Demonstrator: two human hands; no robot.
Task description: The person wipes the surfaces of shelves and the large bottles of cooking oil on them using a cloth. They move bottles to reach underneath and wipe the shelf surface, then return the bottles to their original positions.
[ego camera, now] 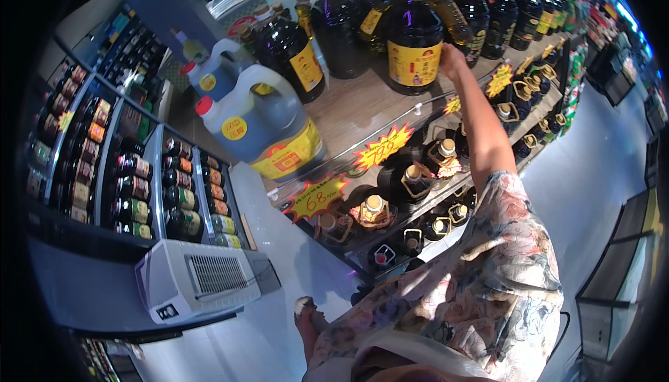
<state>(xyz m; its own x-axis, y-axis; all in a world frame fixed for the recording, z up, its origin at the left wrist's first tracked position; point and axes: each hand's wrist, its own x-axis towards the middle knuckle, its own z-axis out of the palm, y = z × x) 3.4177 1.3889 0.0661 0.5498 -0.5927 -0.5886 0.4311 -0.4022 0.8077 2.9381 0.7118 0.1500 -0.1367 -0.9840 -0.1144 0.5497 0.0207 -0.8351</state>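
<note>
My right hand (452, 60) touches the right side of a large dark oil bottle (414, 37) with a yellow label. The bottle stands upright on the wooden top shelf (360, 104). My fingers are partly hidden behind it, so their grip cannot be made out. Low at my left side, my left hand (313, 318) is closed around a small whitish thing (303, 304), perhaps a cloth. Other dark bottles (342, 32) stand beside the labelled one. Two handled jugs with red caps, the nearer jug (261, 115) larger in view, stand at the shelf's left end.
Starburst price signs (384, 147) line the shelf's front edge. Lower shelves hold more capped bottles (373, 204) with carrying handles. At the left are racks of dark bottles (133, 186) and a white appliance with a grille (209, 277). Pale tiled floor (590, 162) runs along the right.
</note>
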